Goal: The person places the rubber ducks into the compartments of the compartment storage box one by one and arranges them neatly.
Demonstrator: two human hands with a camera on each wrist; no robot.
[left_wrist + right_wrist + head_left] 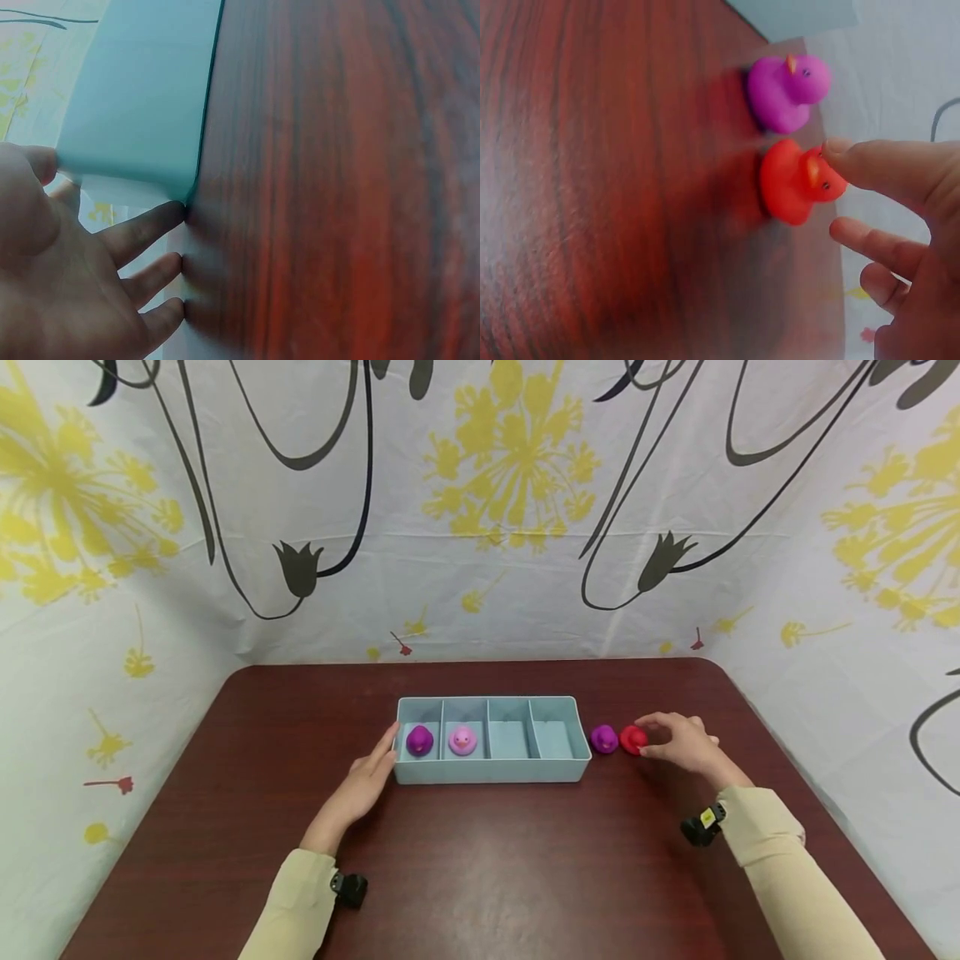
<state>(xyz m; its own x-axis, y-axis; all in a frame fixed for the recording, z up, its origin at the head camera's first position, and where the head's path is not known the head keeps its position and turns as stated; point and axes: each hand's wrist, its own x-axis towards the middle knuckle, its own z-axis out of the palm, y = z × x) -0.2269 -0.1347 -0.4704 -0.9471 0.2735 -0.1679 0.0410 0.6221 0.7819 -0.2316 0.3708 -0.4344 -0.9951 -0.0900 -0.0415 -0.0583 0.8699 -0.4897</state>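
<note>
A light blue divided tray (491,771) stands on the table. Its leftmost compartment has a purple rubber duck (420,741), and a pink rubber duck (462,741) sits in the one beside it. My left hand (369,779) rests against the tray's left end with fingers spread, as the left wrist view also shows. To the right of the tray, a second purple duck (786,91) and a red rubber duck (791,184) stand upright on the table, close together. My right hand (682,743) pinches the red duck, thumb at its head; the index finger is mostly hidden in the right wrist view.
The dark reddish-brown table (480,860) has its far edge against a white cloth (360,610) printed with yellow and grey flowers. The tray's two right-hand compartments hold nothing. A small black camera is strapped on each wrist.
</note>
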